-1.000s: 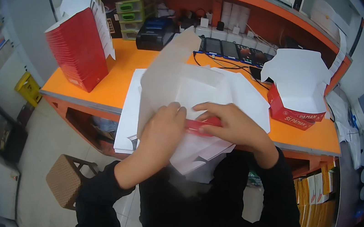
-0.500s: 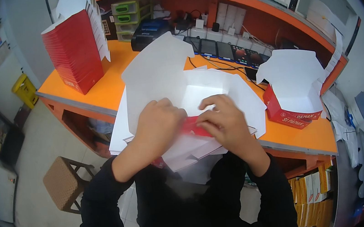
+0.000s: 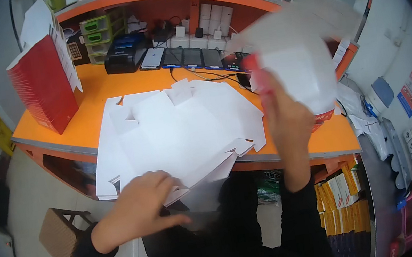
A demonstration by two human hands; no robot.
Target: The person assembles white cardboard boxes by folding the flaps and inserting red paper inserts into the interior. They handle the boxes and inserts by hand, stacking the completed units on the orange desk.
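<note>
My right hand [image 3: 288, 117], raised over the right part of the table, grips a folded red-and-white carton box [image 3: 255, 70], both smeared by motion. Under and behind it, a red box edge [image 3: 325, 117] shows low on the table, mostly hidden. My left hand [image 3: 140, 202] is at the near edge of a pile of flat white carton blanks [image 3: 180, 132], thumb spread from the fingers and nothing in its grasp. The blanks lie with white sides up, their flaps and notched corners uneven.
A tall nested stack of red cartons [image 3: 46, 84] stands at the left of the orange table [image 3: 91, 84]. Along the back are a black printer [image 3: 126, 53], several phones [image 3: 194, 57] with cables, and green drawers [image 3: 97, 36]. A brown stool [image 3: 61, 233] is at lower left.
The box that both hands were folding has left the pile and moved right in my right hand. My left hand has let go and dropped to the pile's near edge. The view has shifted right.
</note>
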